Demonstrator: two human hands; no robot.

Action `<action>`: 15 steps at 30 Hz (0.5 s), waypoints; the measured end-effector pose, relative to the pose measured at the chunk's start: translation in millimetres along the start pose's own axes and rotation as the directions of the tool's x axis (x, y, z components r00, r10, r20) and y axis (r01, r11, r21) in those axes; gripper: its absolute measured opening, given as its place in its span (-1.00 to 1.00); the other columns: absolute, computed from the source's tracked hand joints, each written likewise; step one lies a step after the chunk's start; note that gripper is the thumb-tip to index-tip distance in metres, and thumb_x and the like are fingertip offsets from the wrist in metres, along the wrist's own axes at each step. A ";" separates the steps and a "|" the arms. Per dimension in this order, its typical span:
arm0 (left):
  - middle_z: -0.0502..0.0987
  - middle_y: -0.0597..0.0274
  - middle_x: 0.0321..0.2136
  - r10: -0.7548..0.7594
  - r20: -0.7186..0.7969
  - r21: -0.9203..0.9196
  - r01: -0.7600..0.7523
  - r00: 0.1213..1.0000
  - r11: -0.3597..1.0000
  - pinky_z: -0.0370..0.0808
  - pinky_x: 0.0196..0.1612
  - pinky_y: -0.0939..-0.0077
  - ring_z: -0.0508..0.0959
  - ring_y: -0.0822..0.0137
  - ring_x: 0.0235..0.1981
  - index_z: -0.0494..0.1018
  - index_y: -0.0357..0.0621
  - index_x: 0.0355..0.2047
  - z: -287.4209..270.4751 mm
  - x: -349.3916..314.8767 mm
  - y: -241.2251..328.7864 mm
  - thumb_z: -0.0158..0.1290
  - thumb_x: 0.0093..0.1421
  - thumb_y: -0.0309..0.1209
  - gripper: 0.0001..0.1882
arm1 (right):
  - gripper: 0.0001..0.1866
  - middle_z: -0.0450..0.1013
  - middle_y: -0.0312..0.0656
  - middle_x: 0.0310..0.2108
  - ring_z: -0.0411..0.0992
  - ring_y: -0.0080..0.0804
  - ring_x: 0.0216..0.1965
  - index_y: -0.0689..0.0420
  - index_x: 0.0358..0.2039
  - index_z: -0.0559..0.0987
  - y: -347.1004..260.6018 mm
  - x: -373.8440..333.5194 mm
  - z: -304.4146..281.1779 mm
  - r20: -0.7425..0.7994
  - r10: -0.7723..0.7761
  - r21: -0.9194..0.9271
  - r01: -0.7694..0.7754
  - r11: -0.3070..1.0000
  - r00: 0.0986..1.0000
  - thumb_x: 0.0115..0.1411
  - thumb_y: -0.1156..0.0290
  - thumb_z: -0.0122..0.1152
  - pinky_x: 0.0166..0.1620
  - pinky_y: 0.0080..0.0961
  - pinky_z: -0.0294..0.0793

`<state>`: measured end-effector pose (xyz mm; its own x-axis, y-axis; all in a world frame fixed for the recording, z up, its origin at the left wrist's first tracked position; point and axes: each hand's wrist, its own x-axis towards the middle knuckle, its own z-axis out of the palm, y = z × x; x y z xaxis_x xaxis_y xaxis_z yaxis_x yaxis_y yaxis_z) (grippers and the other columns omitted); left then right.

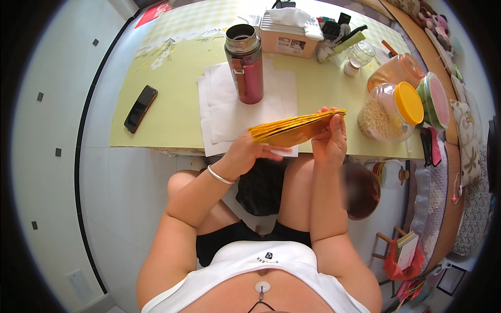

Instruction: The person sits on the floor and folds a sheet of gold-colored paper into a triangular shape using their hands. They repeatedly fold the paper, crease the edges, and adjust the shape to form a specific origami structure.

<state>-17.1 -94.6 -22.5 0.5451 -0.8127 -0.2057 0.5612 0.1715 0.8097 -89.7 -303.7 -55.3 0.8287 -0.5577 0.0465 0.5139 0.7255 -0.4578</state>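
Note:
A thick stack of folded, shiny gold paper sheets (pixel 295 130) is held in the air over the front edge of the table, its layered edges facing away from me. My right hand (pixel 330 141) grips its right end, thumb on the near face and fingertips showing behind the top edge. At the left end, my left hand (pixel 249 154) touches the stack, its visible fingers stretching beneath the lower edge; part of its grip is hidden. White paper sheets (pixel 222 109) lie on the table below. A lidless purple-red flask (pixel 250 78) stands on them.
A black phone (pixel 141 109) lies at the left of the table (pixel 177 122). Across the back stand a tissue box (pixel 289 41) and small glass jars (pixel 360 52). Right of my hands is a yellow-lidded jar (pixel 383 117) of grains. A dark red round object (pixel 362 193) sits below the table edge.

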 end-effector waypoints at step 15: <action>0.65 0.13 -0.24 0.447 -0.278 0.210 -0.400 0.850 0.892 0.62 -0.21 0.58 0.63 0.44 -0.25 0.56 -0.36 -0.04 -9.6 -0.5 6.8 0.16 0.25 -0.61 -0.74 | -0.83 0.60 -0.09 -0.07 0.57 -0.36 -0.03 0.15 -0.09 0.59 9.0 -5.3 5.9 -0.155 -0.024 -0.062 0.014 0.998 0.988 0.34 0.44 0.23 0.02 -0.41 0.60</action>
<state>-7.6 -87.7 -22.1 0.8876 -0.4594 0.0337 0.1520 0.3610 0.9201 -88.1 -291.8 -54.4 0.7717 -0.6307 -0.0812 0.5111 0.6911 -0.5111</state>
